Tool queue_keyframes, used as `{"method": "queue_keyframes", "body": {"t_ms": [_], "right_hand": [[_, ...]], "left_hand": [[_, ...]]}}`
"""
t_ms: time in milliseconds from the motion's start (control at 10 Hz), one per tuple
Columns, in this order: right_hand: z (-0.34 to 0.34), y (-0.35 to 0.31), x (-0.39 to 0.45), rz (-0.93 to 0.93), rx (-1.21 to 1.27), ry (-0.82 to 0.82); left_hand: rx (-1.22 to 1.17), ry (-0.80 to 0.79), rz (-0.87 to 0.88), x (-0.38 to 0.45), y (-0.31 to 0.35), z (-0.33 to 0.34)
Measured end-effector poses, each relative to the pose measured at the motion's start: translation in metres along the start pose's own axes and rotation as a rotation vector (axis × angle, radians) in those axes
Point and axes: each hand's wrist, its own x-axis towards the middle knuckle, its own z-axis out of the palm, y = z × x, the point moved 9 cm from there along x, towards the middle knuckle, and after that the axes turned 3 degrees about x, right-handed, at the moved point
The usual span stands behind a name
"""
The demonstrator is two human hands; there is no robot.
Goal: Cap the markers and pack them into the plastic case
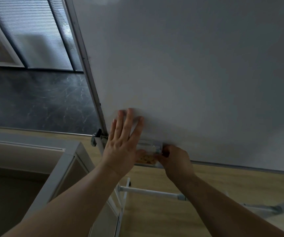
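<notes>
- both hands work at the bottom edge of a large white whiteboard (189, 65) on a white metal wheeled stand (148, 191).
- left hand (122, 142) lies flat, fingers straight and spread, palm pressed against the board face and over the left part of the clear plastic case with a yellowish patterned insert (147, 153); it grasps nothing.
- right hand (175, 159) has its fingers curled in at the right end of the case, seemingly pinching that end or a clasp there; the fingertips are hidden, so i judge rather than see the hold.
- the case sits on the board's narrow tray ledge (240, 165), touching the board's lower edge, between the two hands.
- its long axis seems to run along the ledge, left to right across the view, with the broad face turned toward the person; much of it is covered and blurred, so which end is the opening i cannot tell.
- no markers or caps show plainly; whether any lie inside the case i cannot tell.
- my judgement: the step in hand is opening or closing the case on the ledge.
- to do it well, the flat left palm should keep the case pinned against the board so it cannot slide along or tip off the ledge, while the right fingers work the end with a small, square pull, not a twist.
- the ledge is narrow, so a hard tug risks dropping the case to the pale wood-look floor (223, 185).
</notes>
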Motion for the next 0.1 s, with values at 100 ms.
{"method": "queue_keyframes", "body": {"t_ms": [100], "right_hand": [[-0.0057, 0.0021, 0.0, 0.017, 0.043, 0.024]], "left_hand": [[-0.018, 0.018, -0.007, -0.0009, 0.0008, 0.0005]]}}
